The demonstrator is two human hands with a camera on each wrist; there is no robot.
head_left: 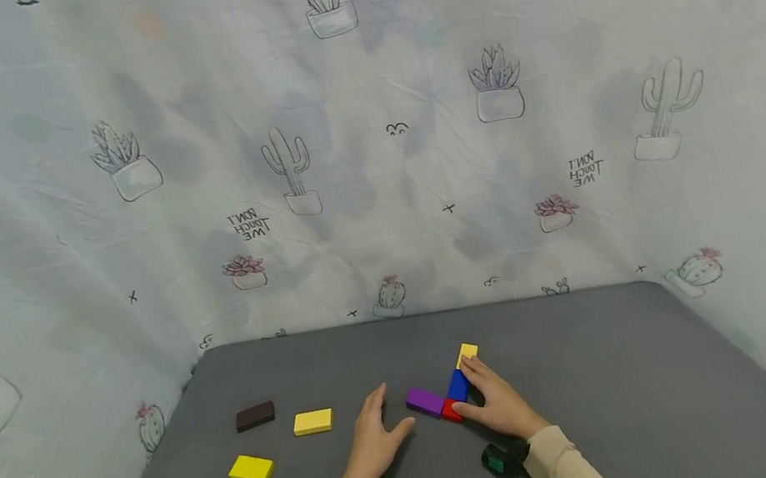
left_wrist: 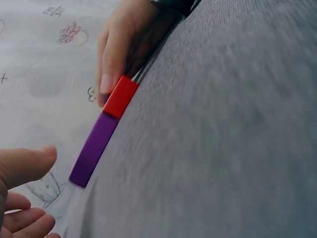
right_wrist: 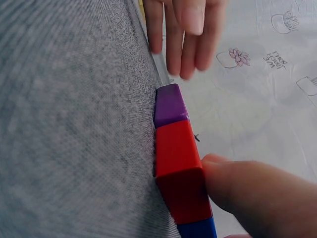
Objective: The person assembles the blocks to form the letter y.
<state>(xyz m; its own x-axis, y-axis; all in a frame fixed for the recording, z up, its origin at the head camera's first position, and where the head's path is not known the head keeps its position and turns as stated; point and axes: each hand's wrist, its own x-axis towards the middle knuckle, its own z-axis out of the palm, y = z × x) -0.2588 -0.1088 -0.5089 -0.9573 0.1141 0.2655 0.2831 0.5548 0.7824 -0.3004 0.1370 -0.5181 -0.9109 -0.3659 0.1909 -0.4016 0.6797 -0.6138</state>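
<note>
Four coloured blocks meet in a bent line on the grey table. A purple block runs to a red block, from which a blue block and a yellow block lead away to the back. My right hand lies over the right side of this line, its thumb touching the red block and its outstretched fingers at the blue and yellow ones. To the left of the purple block, my left hand hovers with thumb and fingers spread, holding nothing.
On the left of the table lie a dark brown block, a pale yellow block and a brighter yellow block, apart from each other. A cactus-print cloth hangs behind and at both sides.
</note>
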